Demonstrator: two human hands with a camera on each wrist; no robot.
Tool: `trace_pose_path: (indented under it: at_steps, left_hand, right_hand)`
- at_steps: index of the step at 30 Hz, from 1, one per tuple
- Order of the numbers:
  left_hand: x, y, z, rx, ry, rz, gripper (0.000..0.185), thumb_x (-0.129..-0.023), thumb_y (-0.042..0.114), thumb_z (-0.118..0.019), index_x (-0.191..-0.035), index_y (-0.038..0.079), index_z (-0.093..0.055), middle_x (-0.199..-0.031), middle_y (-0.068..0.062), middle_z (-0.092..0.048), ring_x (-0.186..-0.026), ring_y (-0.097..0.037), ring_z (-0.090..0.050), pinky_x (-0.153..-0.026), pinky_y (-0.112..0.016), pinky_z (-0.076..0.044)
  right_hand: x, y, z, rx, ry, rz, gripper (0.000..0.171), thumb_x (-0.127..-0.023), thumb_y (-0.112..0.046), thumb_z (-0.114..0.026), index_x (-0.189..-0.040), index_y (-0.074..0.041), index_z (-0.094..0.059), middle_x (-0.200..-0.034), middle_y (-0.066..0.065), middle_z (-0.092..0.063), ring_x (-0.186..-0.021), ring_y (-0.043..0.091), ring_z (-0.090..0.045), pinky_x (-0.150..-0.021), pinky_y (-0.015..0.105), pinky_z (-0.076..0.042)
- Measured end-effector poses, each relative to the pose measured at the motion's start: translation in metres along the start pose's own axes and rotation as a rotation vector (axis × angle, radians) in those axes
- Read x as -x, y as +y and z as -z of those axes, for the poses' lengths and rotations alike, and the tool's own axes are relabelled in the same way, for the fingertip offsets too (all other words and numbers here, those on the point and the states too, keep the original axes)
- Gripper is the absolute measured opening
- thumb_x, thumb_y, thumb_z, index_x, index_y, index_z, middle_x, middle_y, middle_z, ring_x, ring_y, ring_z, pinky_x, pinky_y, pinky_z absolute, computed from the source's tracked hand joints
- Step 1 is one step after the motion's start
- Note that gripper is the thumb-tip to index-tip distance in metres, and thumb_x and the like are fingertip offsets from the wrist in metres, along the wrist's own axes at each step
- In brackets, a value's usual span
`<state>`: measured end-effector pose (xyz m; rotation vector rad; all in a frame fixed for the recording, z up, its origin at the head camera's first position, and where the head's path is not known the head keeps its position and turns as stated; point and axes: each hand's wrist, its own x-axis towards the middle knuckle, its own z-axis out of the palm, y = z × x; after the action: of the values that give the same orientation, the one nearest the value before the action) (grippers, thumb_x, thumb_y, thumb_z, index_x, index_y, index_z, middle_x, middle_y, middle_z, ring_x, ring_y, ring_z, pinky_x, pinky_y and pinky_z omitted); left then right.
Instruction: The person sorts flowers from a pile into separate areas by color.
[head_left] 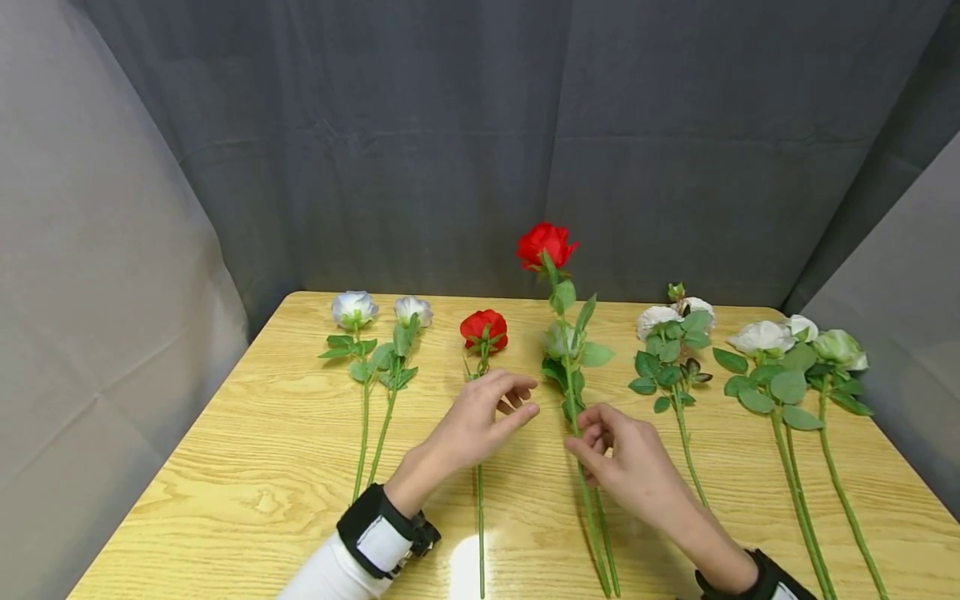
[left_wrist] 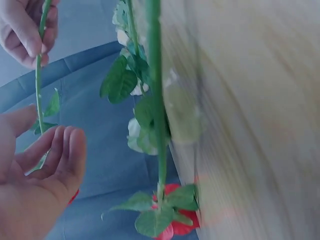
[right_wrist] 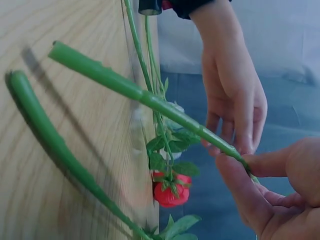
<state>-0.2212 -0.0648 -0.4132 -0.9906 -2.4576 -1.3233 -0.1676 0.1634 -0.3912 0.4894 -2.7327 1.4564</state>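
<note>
So the red rose (head_left: 547, 246) is the thing in play here: its bloom shows above the back edge of the worktop (head_left: 225, 467) in the head view, right around the middle of that edge. The right hand (head_left: 630, 462) has it by the stem (right_wrist: 175, 117), and the grip is a thumb-and-finger pinch, pretty light by the look of it. Down at the near end, the cut tip seems to be off the wood.

Left hand (head_left: 476, 417) is just beside it, grip released, fingers loosely bent around nothing.

My read: the step in hand is handling this one stem, maybe sorting flowers by colour, but that's a guess. Next move probably calls for keeping the pinch, steadying the rose with the free hand if needed, and laying it down by its match without snagging leaves.

Right behind the held stem there's a white flower (head_left: 561, 340) lying on the worktop, leaves overlapping in the head view, so that's where I'd expect a tangle. The other red rose (head_left: 483, 329) lies to the left, stem running under the left arm toward the front edge.

Further out, two pale blue flowers (head_left: 354, 308) lie toward the back left corner. Over right there's a white bunch (head_left: 658, 321), then white blooms (head_left: 761, 337) and a green flower (head_left: 838, 348) near the back right corner.
</note>
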Motion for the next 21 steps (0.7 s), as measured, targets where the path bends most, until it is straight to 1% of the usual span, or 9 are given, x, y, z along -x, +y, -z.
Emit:
trace_pose_path:
  at_steps: [3,7,10,16,21]
  left_hand:
    - [0.0,0.004,-0.002,0.065,0.014,0.033,0.032,-0.103,0.018,-0.066,-0.131,0.002,-0.065,-0.11,-0.004,-0.066,-0.097,-0.014,-0.064,-0.081,-0.028,-0.057]
    - [-0.001,0.009,-0.004,0.142,0.033,0.081,0.032,-0.103,0.018,-0.066,-0.131,0.004,-0.065,-0.109,-0.003,-0.065,-0.099,-0.015,-0.064,-0.083,-0.031,-0.058]
    - [-0.001,0.011,-0.006,0.175,0.042,0.096,0.031,-0.102,0.017,-0.067,-0.13,0.003,-0.066,-0.108,-0.002,-0.065,-0.099,-0.016,-0.065,-0.083,-0.034,-0.059]
    - [-0.001,0.014,-0.008,0.262,0.041,0.13,0.033,-0.102,0.016,-0.067,-0.131,0.0,-0.065,-0.108,-0.005,-0.067,-0.1,-0.018,-0.066,-0.084,-0.035,-0.058]
    - [-0.001,0.016,-0.01,0.307,0.058,0.17,0.034,-0.101,0.012,-0.069,-0.131,-0.001,-0.064,-0.106,-0.006,-0.069,-0.097,-0.018,-0.067,-0.082,-0.032,-0.059]
  right_hand:
    - [0.001,-0.002,-0.003,-0.029,-0.016,0.004,0.018,-0.095,-0.004,-0.074,-0.107,0.002,-0.062,-0.078,0.004,-0.061,-0.06,0.019,-0.065,-0.053,0.032,-0.058]
    - [0.002,-0.002,-0.009,-0.053,-0.038,0.021,0.02,-0.095,-0.004,-0.074,-0.109,0.004,-0.061,-0.078,0.003,-0.062,-0.06,0.022,-0.066,-0.053,0.035,-0.059]
    - [0.003,-0.001,-0.013,-0.056,-0.05,0.038,0.023,-0.095,-0.005,-0.074,-0.11,0.006,-0.061,-0.078,0.003,-0.062,-0.059,0.02,-0.065,-0.053,0.035,-0.059]
    - [0.005,-0.001,-0.02,-0.046,-0.063,0.082,0.023,-0.095,-0.006,-0.074,-0.11,0.006,-0.061,-0.079,0.003,-0.064,-0.057,0.017,-0.065,-0.051,0.03,-0.057]
    - [0.005,-0.001,-0.023,-0.069,-0.068,0.086,0.023,-0.096,-0.006,-0.074,-0.11,0.006,-0.061,-0.08,0.002,-0.064,-0.058,0.017,-0.066,-0.052,0.033,-0.058]
